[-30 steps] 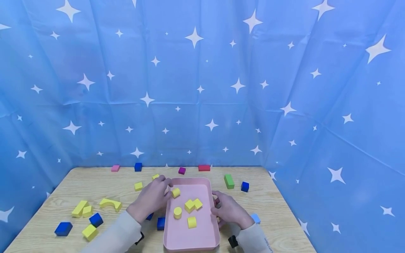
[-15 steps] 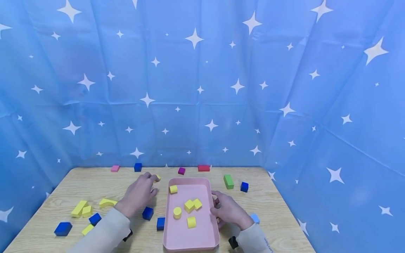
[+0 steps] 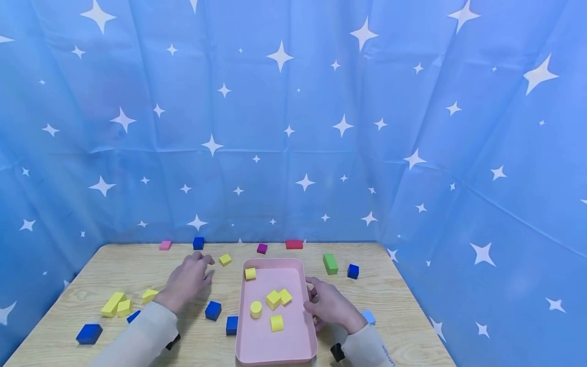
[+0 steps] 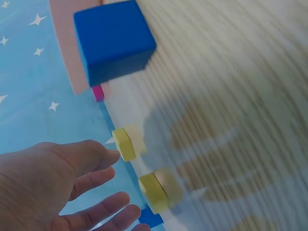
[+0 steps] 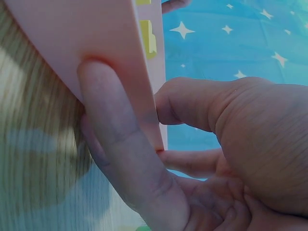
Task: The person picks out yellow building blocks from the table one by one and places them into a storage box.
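My left hand (image 3: pixel 188 280) hovers over the left part of the table, its fingers spread and holding nothing. Two yellow blocks lie by its fingertips in the left wrist view, one (image 4: pixel 123 144) near the thumb and the other (image 4: pixel 154 192) further down; the head view shows only one of them, a yellow block (image 3: pixel 225 260), right of the fingers. At the right side of the pink tray (image 3: pixel 275 351), my right hand (image 3: pixel 335 306) grips the wall, with thumb and fingers on either side of it in the right wrist view. Several yellow blocks, including a cylinder (image 3: pixel 256 309), lie in the tray.
Blue blocks (image 3: pixel 213 310) stand between the left arm and the tray. More yellow blocks (image 3: pixel 112 304) and a blue block (image 3: pixel 89 334) lie at the left. Toward the back are a red block (image 3: pixel 294 244) and a green block (image 3: pixel 330 263). A starry blue curtain (image 3: pixel 293 127) hangs behind.
My left hand has moved left from the tray's far left corner, past the yellow block there. A yellow cylinder it was touching now rests in that corner. The right hand stays on the tray.
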Motion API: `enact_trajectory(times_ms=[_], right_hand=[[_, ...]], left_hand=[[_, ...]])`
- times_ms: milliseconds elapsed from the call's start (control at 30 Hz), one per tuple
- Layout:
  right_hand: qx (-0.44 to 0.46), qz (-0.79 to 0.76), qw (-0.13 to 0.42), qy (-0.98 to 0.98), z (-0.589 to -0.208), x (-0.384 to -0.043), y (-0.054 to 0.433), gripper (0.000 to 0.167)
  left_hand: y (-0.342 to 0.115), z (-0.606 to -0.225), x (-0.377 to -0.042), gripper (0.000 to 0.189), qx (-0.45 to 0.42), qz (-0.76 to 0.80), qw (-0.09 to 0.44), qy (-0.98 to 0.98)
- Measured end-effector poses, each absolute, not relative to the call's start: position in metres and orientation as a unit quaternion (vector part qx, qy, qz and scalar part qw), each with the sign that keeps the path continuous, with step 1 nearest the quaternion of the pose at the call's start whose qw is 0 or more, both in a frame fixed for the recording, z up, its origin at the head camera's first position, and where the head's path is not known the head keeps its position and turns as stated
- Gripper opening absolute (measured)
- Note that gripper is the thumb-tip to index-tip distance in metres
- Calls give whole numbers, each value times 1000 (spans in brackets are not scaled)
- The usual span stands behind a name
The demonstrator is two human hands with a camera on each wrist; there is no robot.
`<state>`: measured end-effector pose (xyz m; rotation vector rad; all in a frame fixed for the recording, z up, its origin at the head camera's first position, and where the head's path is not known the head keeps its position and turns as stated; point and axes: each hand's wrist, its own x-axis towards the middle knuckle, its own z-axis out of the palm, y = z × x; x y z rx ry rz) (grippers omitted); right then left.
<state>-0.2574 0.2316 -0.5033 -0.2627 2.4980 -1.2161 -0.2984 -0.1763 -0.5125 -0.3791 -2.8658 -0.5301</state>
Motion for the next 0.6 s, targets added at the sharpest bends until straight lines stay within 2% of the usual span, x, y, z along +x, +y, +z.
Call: enact_trajectory(times_ms=[600], right_hand=[[-84,-429,172,883,-503,-256,229,74]], left_hand=[[-191,-523,-304,29,-128,-175,76,-973]])
